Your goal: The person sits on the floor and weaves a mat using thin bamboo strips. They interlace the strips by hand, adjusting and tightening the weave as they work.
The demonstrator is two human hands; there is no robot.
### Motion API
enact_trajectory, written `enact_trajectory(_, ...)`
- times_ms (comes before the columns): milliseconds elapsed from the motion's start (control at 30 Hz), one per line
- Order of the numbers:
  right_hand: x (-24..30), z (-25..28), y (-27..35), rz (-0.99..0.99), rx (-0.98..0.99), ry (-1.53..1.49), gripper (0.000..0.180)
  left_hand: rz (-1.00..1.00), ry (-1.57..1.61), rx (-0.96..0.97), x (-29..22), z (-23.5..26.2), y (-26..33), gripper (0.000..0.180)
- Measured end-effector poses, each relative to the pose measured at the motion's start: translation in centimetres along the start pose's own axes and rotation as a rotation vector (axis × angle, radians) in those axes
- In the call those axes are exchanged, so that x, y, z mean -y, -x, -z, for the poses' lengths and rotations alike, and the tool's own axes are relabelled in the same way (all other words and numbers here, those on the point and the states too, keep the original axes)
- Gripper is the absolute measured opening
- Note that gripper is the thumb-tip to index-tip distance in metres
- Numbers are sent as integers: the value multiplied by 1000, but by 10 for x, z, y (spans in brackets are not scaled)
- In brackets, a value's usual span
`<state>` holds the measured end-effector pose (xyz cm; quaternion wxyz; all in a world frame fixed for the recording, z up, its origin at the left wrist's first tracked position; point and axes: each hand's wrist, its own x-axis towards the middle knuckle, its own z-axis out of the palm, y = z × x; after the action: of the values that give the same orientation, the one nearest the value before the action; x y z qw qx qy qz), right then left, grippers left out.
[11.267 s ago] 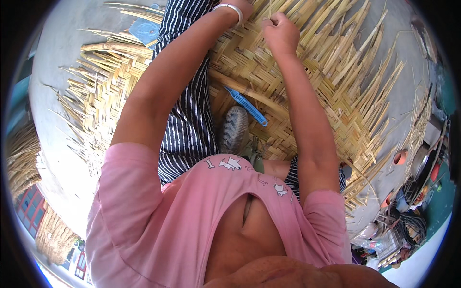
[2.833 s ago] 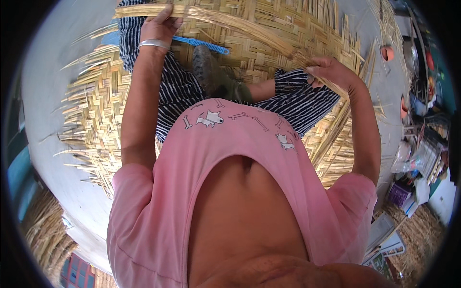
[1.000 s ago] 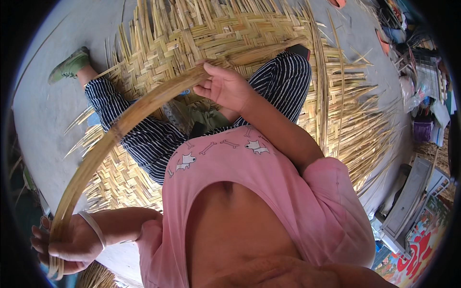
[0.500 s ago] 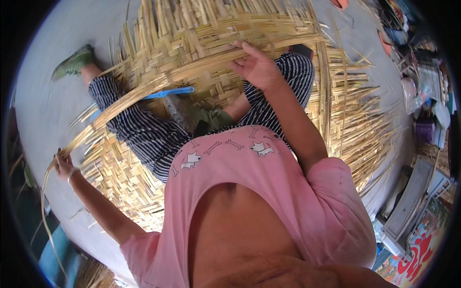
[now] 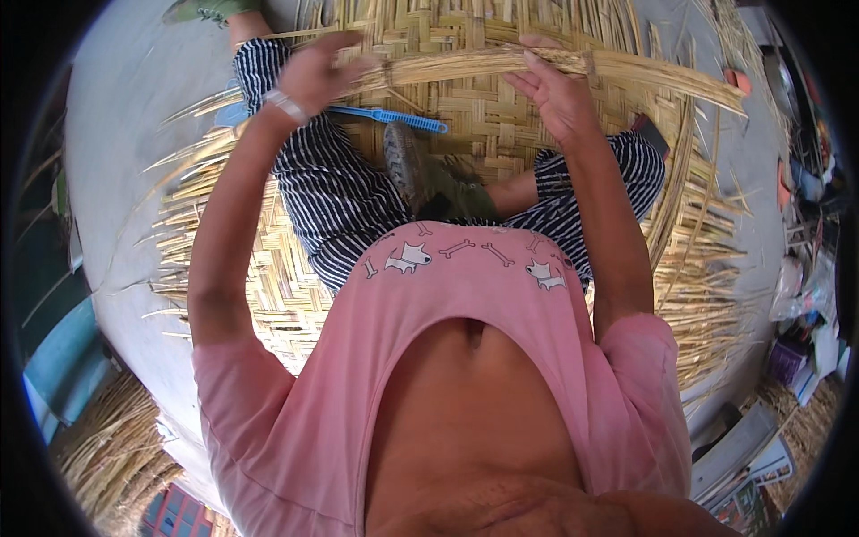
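Note:
A long flat bundle of split cane strips (image 5: 456, 66) lies crosswise in front of me, over a woven cane mat (image 5: 492, 125). My right hand (image 5: 559, 98) is closed round the bundle right of its middle, thumb and fingers on either side. At the bundle's left part is my left hand (image 5: 318, 76), with a pale band at the wrist. Motion smears its fingers, so its grip on the strips cannot be made out. Loose strip ends stick out along the edges of the mat.
A blue long-handled plastic tool (image 5: 394, 117) lies by my shoe (image 5: 403, 166), near my striped trouser legs. Dark flat object (image 5: 650, 136) rests beside my right knee. Bags and household things (image 5: 801, 291) stand along the right; a straw heap (image 5: 116, 447) is at lower left.
My left hand has come from the far left, out along the strips, to the bundle nearer the middle. My view has shifted; the right hand still holds the bundle.

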<state>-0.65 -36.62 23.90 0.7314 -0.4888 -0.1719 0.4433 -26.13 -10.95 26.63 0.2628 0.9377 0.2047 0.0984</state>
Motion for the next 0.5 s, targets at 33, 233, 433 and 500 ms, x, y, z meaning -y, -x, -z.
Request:
enact_trajectory(33, 2, -3, -2, 14, 21, 8, 29, 10, 88, 107, -24, -13, -15, 54)
enact_trajectory(233, 5, 8, -11, -27, 102, -66, 29, 237, 410, 794, -59, -43, -90, 53)
enact_trajectory(433, -6, 52, -52, -351, -23, 5, 43, -325, -501, 286, -25, -49, -144, 31)
enact_trajectory(500, -7, 66, -72, -368, -38, 100, 50, -112, -492, 41, 28, -56, -176, 18)
